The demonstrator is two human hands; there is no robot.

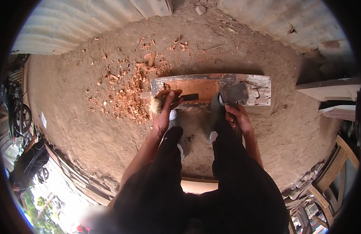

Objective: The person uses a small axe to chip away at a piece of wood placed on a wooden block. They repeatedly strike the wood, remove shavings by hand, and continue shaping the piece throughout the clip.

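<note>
My left hand (pixel 165 107) grips a chisel-like tool with a dark flat bar (pixel 189 97) and a frayed, pale fibrous end (pixel 156 103), over the left part of a hollowed wooden block (pixel 204 87). The block lies crosswise on the dirt, weathered grey and whitish outside, raw orange wood inside. My right hand (pixel 237 117) is wrapped round the handle of a tool with a broad dark metal head (pixel 233 93) over the block's right part. My legs in dark trousers stand apart at the block's near side.
Wood shavings (pixel 129 89) spread at left. Corrugated sheets (pixel 63 27) edge the far side. A motorcycle (pixel 16 109) and a person in dark clothes (pixel 28 163) are at left; another person (pixel 98 218) is at lower left. Stacked boards (pixel 332 93) and timber frames (pixel 332 171) line the right.
</note>
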